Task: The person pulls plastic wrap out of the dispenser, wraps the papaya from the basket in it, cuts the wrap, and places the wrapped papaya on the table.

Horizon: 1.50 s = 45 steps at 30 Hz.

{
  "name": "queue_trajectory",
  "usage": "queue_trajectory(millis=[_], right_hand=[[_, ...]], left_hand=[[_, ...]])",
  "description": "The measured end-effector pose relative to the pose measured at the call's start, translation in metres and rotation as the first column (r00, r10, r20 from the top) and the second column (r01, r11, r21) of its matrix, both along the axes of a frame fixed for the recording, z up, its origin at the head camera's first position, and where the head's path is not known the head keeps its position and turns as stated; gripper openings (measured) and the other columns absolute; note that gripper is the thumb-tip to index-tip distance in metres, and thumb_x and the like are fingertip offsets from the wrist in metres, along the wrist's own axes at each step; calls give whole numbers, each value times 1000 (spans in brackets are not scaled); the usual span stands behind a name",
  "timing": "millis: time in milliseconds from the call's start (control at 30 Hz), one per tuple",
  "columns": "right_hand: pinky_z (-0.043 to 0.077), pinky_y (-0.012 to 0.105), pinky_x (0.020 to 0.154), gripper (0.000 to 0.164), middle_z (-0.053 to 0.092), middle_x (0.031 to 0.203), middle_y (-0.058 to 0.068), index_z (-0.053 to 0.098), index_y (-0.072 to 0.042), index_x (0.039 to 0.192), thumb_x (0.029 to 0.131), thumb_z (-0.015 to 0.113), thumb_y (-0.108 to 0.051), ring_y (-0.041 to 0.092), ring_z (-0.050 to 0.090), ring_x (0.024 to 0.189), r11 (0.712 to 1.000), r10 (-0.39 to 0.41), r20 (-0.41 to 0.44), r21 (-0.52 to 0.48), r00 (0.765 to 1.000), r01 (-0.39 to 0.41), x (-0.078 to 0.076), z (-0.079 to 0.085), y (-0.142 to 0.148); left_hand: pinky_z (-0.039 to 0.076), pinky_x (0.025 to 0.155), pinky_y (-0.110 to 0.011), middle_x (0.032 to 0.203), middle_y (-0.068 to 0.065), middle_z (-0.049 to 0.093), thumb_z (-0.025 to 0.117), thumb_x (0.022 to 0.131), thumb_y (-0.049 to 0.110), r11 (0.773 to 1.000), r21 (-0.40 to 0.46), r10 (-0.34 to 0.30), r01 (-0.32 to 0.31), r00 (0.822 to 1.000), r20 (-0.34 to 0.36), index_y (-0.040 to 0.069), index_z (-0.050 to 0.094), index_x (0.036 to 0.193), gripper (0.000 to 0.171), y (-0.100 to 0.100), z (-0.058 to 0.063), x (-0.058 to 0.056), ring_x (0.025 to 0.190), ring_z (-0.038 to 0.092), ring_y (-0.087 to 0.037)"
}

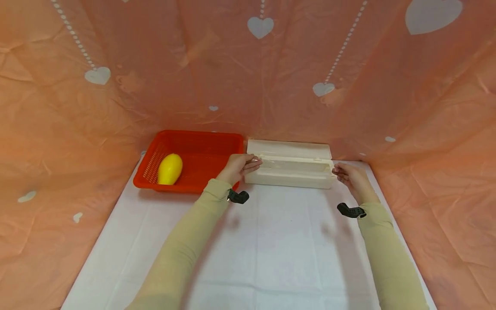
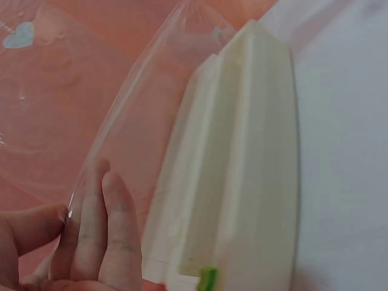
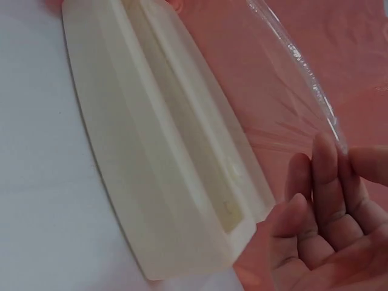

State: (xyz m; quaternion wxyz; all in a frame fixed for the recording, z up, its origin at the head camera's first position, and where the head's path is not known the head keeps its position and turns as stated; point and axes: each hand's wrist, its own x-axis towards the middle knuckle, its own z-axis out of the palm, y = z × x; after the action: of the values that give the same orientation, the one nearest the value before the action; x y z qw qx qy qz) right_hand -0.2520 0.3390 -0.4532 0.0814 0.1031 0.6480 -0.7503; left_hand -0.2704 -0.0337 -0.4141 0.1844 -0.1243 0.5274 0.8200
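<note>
A long off-white box (image 1: 288, 180) with its lid (image 1: 288, 149) raised stands at the back of the table, like a cling film dispenser. Clear cling film (image 2: 130, 121) stretches between my two hands above the box. My left hand (image 1: 238, 167) pinches one corner between thumb and fingers, over the box's left end. At the right end, my right hand (image 1: 353, 178) pinches the film's other corner, where the edge (image 3: 312, 79) is bunched into a thin strand. The box's long trough (image 3: 182, 115) lies open beneath the film.
To the left of the box is a red plastic basket (image 1: 205, 134) with a smooth yellow mango-shaped fruit (image 1: 170, 169) inside. White cloth (image 1: 286, 249) covers the table. An orange curtain (image 1: 217, 69) with white hearts hangs behind and at both sides.
</note>
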Motion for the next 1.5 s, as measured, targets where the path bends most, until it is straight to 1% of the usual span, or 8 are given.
queue_trajectory(millis=[267,500,633,667,800,900,1167,1500], right_hand=[[47,21,73,27,63,83,1,61,-2,102,88,56,-24,15,58,84,999,-43,-39,26,998,44,16,49,-17],[47,24,68,24,66,83,5,64,-2,96,83,63,-22,17,61,81,993,-28,-123,-115,992,14,-11,35,8],[47,24,67,21,65,82,6,64,-2,95,83,63,-20,17,61,79,992,-40,-136,-121,990,23,-6,49,5],[47,24,70,23,65,83,4,63,-3,97,85,61,-22,16,61,81,996,-61,-117,-78,991,52,4,63,-4],[47,22,66,19,65,81,3,65,-5,93,86,59,-21,15,61,78,995,-66,-122,-86,990,56,13,75,-13],[47,23,65,16,65,81,5,66,-5,90,86,60,-19,17,62,77,990,-41,-132,-140,990,23,3,62,-2],[47,30,70,26,65,88,9,64,-2,100,83,63,-22,21,62,82,995,-42,-88,-93,995,34,-20,38,19],[47,22,67,17,64,82,4,65,-6,90,87,57,-20,17,61,81,998,-55,-92,-28,994,53,12,80,-15]], left_hand=[[46,84,-35,106,-21,60,50,91,13,999,14,-44,45,996,-75,-8,54,109,28,-4,27,-5,94,60,-26],[46,85,-37,103,-17,62,51,91,16,998,24,-47,51,989,-141,-3,54,111,28,-4,46,-8,93,61,-25],[44,87,-39,103,-18,62,51,91,15,998,38,-44,51,984,-171,-3,56,108,25,-3,53,-9,95,60,-27],[44,87,-39,103,-18,62,51,91,15,998,39,-46,54,984,-175,-4,56,107,26,-3,55,-9,96,59,-27],[42,89,-41,101,-18,62,50,91,13,997,50,-50,60,984,-170,-7,55,109,28,-2,57,-9,99,57,-30],[42,90,-41,100,-19,62,50,91,12,997,51,-51,61,984,-170,-8,54,109,28,-2,57,-10,97,58,-29],[45,87,-39,102,-17,62,49,92,13,998,24,-58,62,985,-160,-7,52,114,31,-2,54,-8,99,57,-29],[46,85,-37,100,-18,63,51,90,13,998,44,-44,53,983,-176,-11,51,109,30,-1,57,-10,96,59,-28]])
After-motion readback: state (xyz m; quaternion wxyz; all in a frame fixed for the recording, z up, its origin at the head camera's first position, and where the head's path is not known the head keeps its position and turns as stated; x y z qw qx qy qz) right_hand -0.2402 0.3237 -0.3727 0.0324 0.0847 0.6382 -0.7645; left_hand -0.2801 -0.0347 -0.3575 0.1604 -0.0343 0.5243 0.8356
